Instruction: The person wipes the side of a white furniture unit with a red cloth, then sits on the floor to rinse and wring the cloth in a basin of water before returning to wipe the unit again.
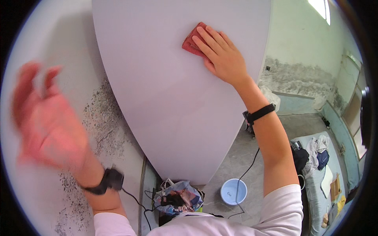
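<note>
My right hand lies flat on a folded red cloth, thumb tucked at its lower edge, pressing it to a tall pale panel. The cloth touches the panel's upper right part. Off to the left, my left hand is raised in front of the wall, blurred, with its palm showing and fingers apart. It holds nothing. Each wrist wears a black strap; the left one carries a small black device with a cable.
Dark mould specks mark the left wall. Low down stand a stuffed bag and a light blue bucket, with a black cable passing in front of the bucket. To the right, a bed bears clothes and other items.
</note>
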`<state>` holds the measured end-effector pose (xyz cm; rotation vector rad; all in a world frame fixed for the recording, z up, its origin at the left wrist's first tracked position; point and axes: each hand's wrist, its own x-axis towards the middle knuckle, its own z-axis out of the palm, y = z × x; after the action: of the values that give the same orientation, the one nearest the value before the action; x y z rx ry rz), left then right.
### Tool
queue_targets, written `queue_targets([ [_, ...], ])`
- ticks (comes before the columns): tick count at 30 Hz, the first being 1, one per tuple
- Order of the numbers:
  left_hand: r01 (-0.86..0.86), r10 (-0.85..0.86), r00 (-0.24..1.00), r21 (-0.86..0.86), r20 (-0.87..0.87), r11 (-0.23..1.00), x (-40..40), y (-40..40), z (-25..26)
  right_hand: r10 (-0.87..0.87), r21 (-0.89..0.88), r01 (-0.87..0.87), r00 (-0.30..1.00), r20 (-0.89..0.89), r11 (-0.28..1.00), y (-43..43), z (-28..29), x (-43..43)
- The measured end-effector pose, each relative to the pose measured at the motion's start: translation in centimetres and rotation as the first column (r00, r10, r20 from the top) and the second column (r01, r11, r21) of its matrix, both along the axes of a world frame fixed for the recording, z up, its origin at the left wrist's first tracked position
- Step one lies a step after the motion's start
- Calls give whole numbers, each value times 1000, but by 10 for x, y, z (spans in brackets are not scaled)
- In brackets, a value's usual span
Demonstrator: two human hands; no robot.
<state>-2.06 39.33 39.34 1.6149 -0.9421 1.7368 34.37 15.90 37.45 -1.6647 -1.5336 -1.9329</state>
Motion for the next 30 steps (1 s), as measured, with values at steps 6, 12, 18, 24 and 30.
queue_targets([
  [6, 23, 67, 974, 388, -217, 921, -74, -58, -11, 17, -9, -17, 1000, 13, 1000, 4, 2, -4],
  [12, -35, 141, 962, 408, -233, 912, -75, -69, -19, 58, -1, -58, 998, -2, 998, 12, 1, -5],
  [18, -44, 161, 956, 422, -244, 905, -83, -74, -26, -16, -10, 16, 1000, -14, 1000, 5, 1, -5],
  [24, -72, 186, 954, 422, -235, 904, -89, -74, -29, 4, -11, -4, 1000, 2, 1000, 9, -1, -1],
  [30, -98, 190, 964, 413, -188, 905, -88, -66, -24, -56, -61, 57, 998, 30, 996, 14, 39, -6],
])
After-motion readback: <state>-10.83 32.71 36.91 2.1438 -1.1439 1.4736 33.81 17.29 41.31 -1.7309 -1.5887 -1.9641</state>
